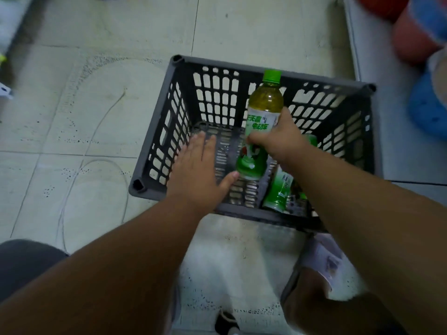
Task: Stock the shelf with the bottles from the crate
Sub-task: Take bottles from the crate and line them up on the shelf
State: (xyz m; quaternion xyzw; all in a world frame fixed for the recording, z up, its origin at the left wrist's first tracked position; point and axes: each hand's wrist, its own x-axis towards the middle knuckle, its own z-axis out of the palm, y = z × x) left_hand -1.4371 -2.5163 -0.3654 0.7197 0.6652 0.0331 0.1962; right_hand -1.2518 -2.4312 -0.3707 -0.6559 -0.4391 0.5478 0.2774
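Flat-fingered left hand (197, 165) spreads inside the slotted grey plastic crate (154, 131); right hand (278, 139) grips a seemingly upright green-capped bottle (264, 110).

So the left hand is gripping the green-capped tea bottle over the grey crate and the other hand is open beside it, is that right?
Not quite: the head view shows the right hand gripping the green-capped tea bottle over the grey crate. The left hand is the open one, fingers straight, beside the bottle. The rest of your statement holds.
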